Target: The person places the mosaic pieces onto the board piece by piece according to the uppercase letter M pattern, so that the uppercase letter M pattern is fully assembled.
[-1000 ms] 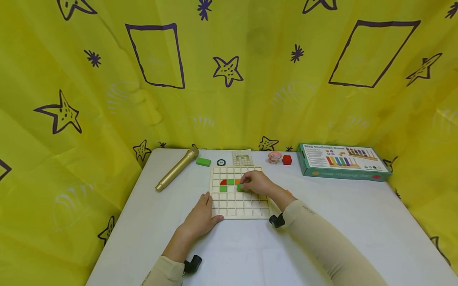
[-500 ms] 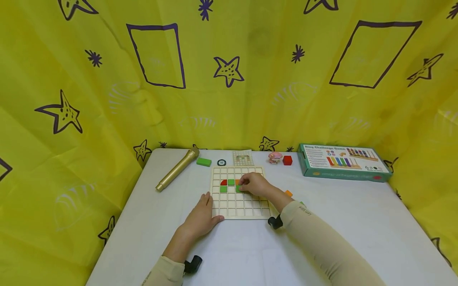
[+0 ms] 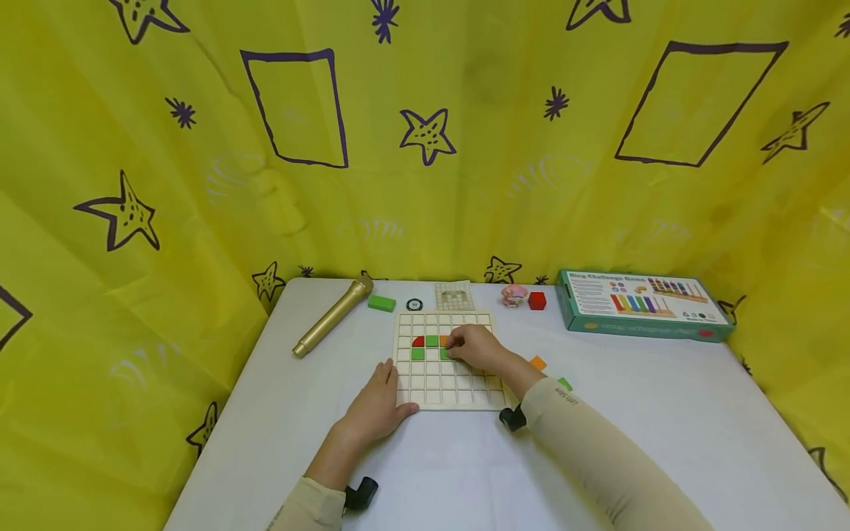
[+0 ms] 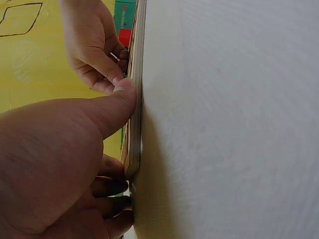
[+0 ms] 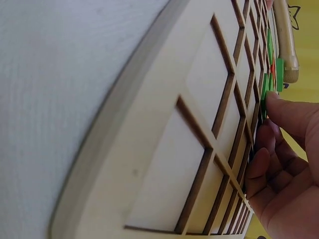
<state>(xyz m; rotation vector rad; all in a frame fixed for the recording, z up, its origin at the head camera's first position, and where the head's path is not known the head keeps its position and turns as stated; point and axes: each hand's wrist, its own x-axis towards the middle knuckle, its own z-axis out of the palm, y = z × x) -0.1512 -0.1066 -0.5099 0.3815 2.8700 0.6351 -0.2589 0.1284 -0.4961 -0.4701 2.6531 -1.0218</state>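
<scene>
A pale wooden grid board lies flat on the table. My left hand rests at its near-left corner, fingers along the left side and thumb against the front edge. Over the board, my right hand pinches a green square tile at a cell, thumb on the tile. An orange tile beside those fingertips is partly hidden by them. Left of it sit a green tile and a red round-cornered tile, with another green tile below the red one.
Behind the board are a gold microphone, green block, round disc, pattern card, pink figure, red block and game box. Loose orange and green tiles lie by the right forearm.
My right hand has shifted slightly left and toward me, bringing the green tile to the cell below the orange one. More of the loose tiles shows beside the forearm. The left hand stays put.
</scene>
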